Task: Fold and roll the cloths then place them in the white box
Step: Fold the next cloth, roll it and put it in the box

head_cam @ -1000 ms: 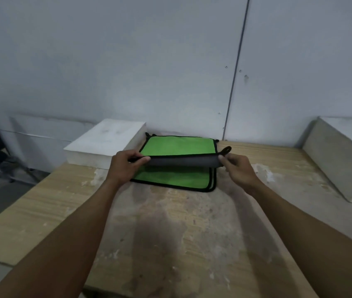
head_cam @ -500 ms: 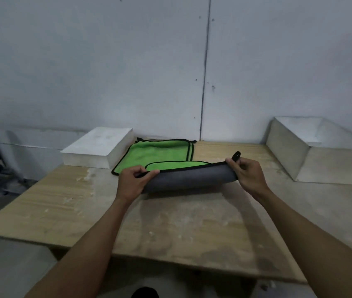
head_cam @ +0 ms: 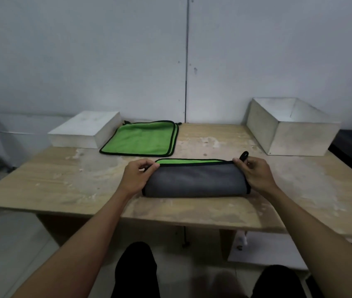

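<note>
Sitting at the table's (head_cam: 63,186) far left is a closed white block (head_cam: 84,131), then stacked green cloths (head_cam: 142,139). Nearer, the left hand (head_cam: 136,179) and right hand (head_cam: 254,175) pinch the top corners of a folded grey-green cloth (head_cam: 194,181). The open white box (head_cam: 289,127) stands far right.
</note>
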